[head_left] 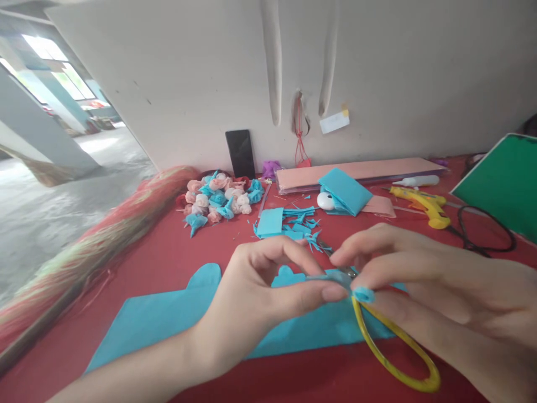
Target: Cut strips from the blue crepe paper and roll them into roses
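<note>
A blue crepe paper strip (331, 276) is stretched between my two hands, one end curled into a small tight roll (364, 294). My left hand (268, 285) pinches the strip between thumb and fingers. My right hand (423, 280) has its thumb and forefinger closed on the rolled end. Behind and below the hands are scissors with yellow handles (394, 358), their blades partly hidden by my fingers. A large blue paper sheet (163, 319) with a scalloped far edge lies flat under my hands. Cut blue paper pieces (269, 223) lie just beyond.
Pink, white and blue paper roses (218, 196) are heaped at the back left, near an upright phone (240, 154). A folded blue paper packet (346, 192), a yellow glue gun (434, 210) and a green board (503, 184) stand rightward. A straw broom (117, 224) lies along the left.
</note>
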Tool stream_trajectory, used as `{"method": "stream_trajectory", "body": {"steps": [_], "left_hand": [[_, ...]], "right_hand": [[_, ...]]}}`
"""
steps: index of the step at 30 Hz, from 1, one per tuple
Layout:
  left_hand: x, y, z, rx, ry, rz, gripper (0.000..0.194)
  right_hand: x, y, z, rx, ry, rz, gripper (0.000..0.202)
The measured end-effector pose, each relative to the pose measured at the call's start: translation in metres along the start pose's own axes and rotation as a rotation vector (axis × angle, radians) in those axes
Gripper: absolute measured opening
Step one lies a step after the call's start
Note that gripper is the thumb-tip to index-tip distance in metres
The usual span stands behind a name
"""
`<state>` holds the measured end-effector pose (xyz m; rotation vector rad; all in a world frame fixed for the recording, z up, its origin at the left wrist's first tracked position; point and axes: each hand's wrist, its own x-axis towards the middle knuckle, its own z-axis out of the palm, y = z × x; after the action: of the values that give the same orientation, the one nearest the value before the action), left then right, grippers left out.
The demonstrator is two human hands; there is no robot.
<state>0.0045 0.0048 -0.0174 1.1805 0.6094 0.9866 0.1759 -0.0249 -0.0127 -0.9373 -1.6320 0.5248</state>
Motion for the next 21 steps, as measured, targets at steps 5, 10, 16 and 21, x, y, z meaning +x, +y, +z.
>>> {"method": "stream_trajectory", "body": {"steps": [5,10,16,21], "left_hand": [[-0.0011,-0.0001,-0.0015,0.014,-0.015,0.016,0.015],[-0.0008,-0.0011,-0.0015,0.083,-0.049,0.044,0.014],[-0.0012,0.0024,-0.0004,0.166,-0.092,0.137,0.011],[0.0034,0.0062,-0.0065,0.402,-0.072,0.245,0.007]], "right_hand": [[-0.0042,-0.0004,-0.0034,-0.026,-0.038,-0.021,0.005],[-0.0027,0.0011,-0.003,-0.032,-0.037,-0.056,0.012],[-0.0033,0.0016,-0.0036,-0.101,0.013,-0.086,0.01],[-0.002,-0.0018,-0.0086,-0.121,0.086,-0.014,0.009]]}}
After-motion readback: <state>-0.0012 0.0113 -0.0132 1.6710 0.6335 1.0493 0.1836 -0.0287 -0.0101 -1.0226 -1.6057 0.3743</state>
